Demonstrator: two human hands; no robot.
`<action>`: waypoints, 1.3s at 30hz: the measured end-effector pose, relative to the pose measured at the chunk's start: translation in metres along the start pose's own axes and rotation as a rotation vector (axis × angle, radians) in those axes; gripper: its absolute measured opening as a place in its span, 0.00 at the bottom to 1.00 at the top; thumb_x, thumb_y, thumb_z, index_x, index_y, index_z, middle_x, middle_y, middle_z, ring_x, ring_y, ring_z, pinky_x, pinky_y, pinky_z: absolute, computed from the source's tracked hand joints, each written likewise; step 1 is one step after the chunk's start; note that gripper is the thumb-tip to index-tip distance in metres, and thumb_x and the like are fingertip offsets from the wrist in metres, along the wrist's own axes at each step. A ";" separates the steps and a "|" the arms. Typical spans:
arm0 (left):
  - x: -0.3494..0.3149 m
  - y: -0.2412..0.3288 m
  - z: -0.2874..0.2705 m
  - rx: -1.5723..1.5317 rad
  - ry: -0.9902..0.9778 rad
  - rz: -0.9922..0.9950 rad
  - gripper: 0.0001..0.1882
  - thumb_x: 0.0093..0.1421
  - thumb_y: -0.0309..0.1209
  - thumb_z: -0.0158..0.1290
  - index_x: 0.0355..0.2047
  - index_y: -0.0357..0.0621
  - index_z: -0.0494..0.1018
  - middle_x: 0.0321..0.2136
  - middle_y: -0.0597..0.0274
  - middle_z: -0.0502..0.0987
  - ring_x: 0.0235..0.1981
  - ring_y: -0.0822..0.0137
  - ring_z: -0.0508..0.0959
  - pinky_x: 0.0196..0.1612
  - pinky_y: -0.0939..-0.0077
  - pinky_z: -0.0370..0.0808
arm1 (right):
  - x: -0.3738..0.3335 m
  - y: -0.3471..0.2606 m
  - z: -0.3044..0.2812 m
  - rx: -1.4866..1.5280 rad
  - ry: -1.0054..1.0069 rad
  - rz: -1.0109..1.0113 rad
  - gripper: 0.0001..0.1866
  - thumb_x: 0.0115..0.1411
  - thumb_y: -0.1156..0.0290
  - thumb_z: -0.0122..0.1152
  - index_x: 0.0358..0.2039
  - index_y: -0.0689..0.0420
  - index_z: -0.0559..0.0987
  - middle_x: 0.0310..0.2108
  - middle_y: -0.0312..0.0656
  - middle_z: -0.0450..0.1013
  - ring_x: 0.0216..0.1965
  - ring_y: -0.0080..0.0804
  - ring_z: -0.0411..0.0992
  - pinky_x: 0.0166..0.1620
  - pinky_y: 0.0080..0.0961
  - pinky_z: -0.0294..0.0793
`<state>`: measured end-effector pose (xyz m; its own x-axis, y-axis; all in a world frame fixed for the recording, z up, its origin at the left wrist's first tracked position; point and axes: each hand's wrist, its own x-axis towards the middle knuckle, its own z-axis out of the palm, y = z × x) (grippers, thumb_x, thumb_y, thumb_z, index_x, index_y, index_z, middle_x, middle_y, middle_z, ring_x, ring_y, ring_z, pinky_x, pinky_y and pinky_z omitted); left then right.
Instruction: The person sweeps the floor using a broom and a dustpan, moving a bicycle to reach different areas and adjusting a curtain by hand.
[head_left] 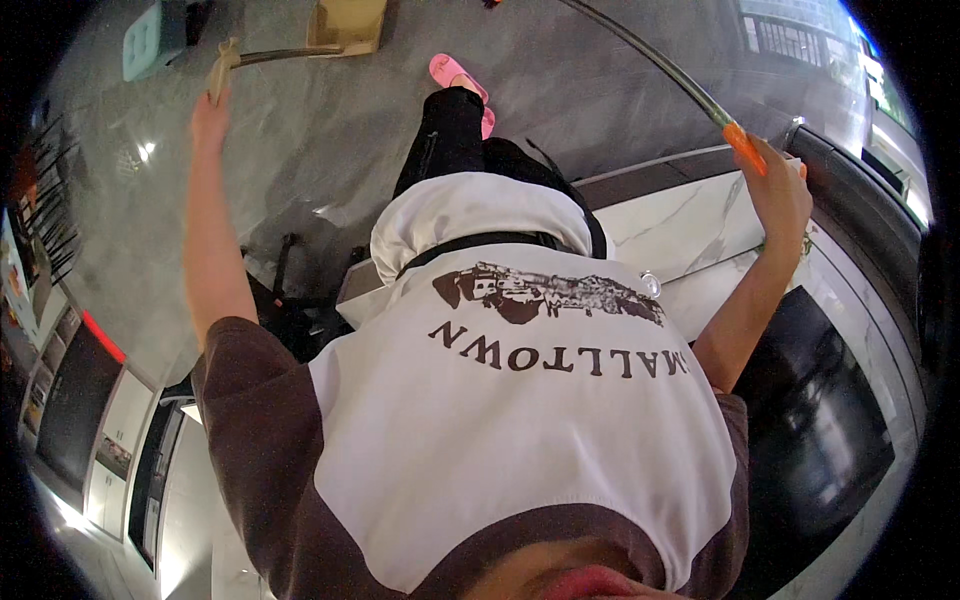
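Head view, looking steeply down the person's own chest: a long thin pole (660, 58) with an orange grip (745, 148) is held up in the right hand (778, 190), which is closed around the orange part, above the edge of a pale marble table (680, 220). From there the pole runs up and left across the grey floor (330, 130) and leaves the picture at the top, so its far end is cut off. Off to the other side, the left hand (210, 115) is raised with arm outstretched and closed on a tan strip (220, 68) at the end of a second dark rod (290, 55). Whether the two rods join is out of sight.

Handling these well, I would judge, means a firm grip on both and keeping the long pole clear of the table edge.

A white and brown shirt (510, 430) fills the middle and hides much of the floor below. Beyond it show dark trousers and pink slippers (455, 75), a cardboard box (348, 22) and a pale green stool (152, 38), both clipped by the rim. A black panel (810, 420) lies in the table at right; its nature is hard to tell.
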<state>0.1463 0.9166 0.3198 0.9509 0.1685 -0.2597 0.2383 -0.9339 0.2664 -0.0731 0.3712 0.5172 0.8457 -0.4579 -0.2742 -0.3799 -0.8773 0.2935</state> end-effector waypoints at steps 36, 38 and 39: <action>-0.112 -0.059 0.005 0.181 -0.224 0.428 0.17 0.50 0.43 0.40 0.25 0.38 0.61 0.17 0.50 0.69 0.20 0.53 0.70 0.22 0.64 0.67 | -0.079 -0.220 0.177 0.090 -0.475 -0.106 0.12 0.46 0.73 0.41 0.33 0.64 0.60 0.25 0.52 0.68 0.28 0.43 0.69 0.30 0.34 0.68; -0.115 -0.060 0.013 0.161 -0.214 0.452 0.17 0.50 0.43 0.40 0.24 0.38 0.61 0.16 0.50 0.69 0.20 0.53 0.70 0.21 0.63 0.67 | -0.095 -0.226 0.182 0.048 -0.429 -0.094 0.13 0.46 0.73 0.42 0.33 0.64 0.59 0.24 0.52 0.68 0.27 0.43 0.69 0.29 0.33 0.68; -0.117 -0.059 0.016 0.146 -0.200 0.463 0.17 0.50 0.43 0.40 0.23 0.38 0.61 0.15 0.49 0.69 0.19 0.52 0.70 0.21 0.62 0.67 | -0.108 -0.231 0.174 0.012 -0.432 -0.140 0.16 0.45 0.74 0.43 0.35 0.65 0.58 0.22 0.52 0.68 0.26 0.43 0.69 0.29 0.33 0.68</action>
<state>0.0176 0.9472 0.3196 0.8904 -0.3223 -0.3213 -0.2415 -0.9330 0.2666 -0.1421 0.5985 0.3198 0.6559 -0.3510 -0.6682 -0.2796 -0.9353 0.2169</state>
